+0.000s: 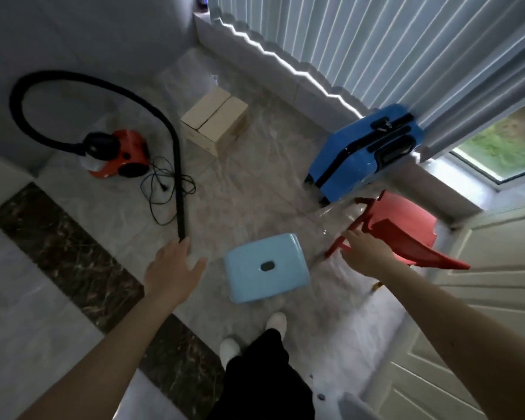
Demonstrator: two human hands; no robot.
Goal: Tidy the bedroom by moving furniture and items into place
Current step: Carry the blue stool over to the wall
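I saw a glossy pale-blue plastic stool (266, 268), smooth red plastic chair (403, 234), shiny hard-shell blue suitcase (365, 153), matt cardboard box (214, 124), polished marble-look floor (255, 189).

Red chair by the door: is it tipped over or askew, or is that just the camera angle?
It is askew. The red chair is tilted, legs pointing toward the blue suitcase, with the right hand on one leg. Also odd: the vacuum cleaner cord lies tangled on the floor.

Head view, steeply downward over floor (255, 183).
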